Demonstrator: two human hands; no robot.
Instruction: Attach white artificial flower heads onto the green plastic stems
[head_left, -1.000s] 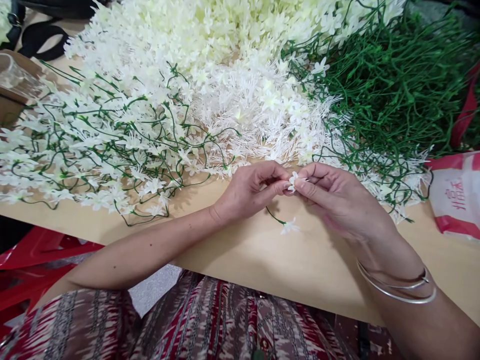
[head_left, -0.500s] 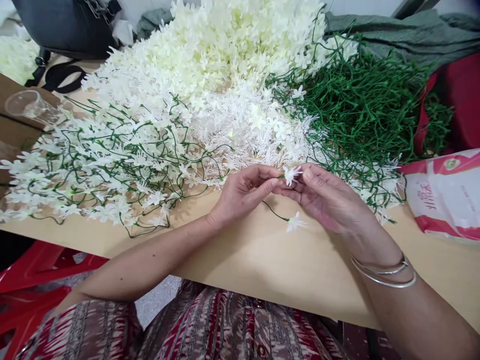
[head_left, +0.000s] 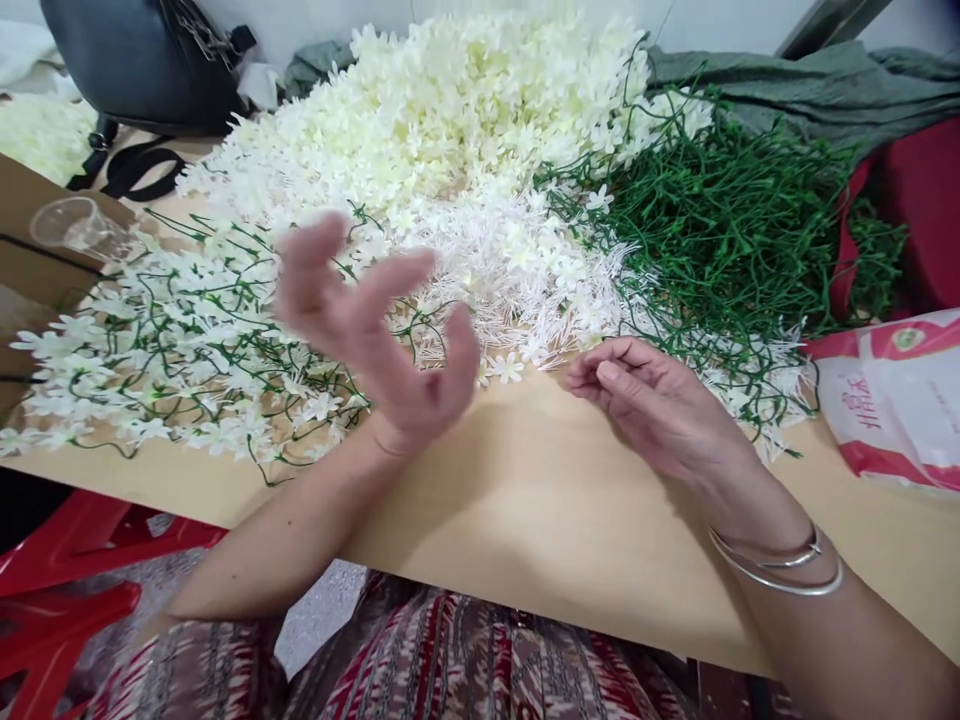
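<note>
My left hand [head_left: 382,330] is lifted over the left part of the table, its fingers spread and a little blurred, with nothing seen in them. Behind and below it lie artificial white flowers on green stems [head_left: 217,330]. My right hand [head_left: 652,400], with bangles at the wrist, has its fingertips pinched together close to the front of the white stamen pieces [head_left: 517,290]. Whatever it may hold is too small to make out. A loose white blossom [head_left: 507,369] lies on the table just left of those fingertips.
Behind is a large heap of cream petals [head_left: 480,90]. Bare green stems [head_left: 735,220] are piled at right, beside a pink and white packet [head_left: 892,395]. A clear plastic cup [head_left: 82,228] lies at left, near a black bag [head_left: 142,70]. Red stools [head_left: 90,550] stand below the table edge.
My left hand has let go of the stemmed flower, moved left and up, and opened. That flower and the one lying before my hands no longer show there. My right hand has stayed nearly in place.
</note>
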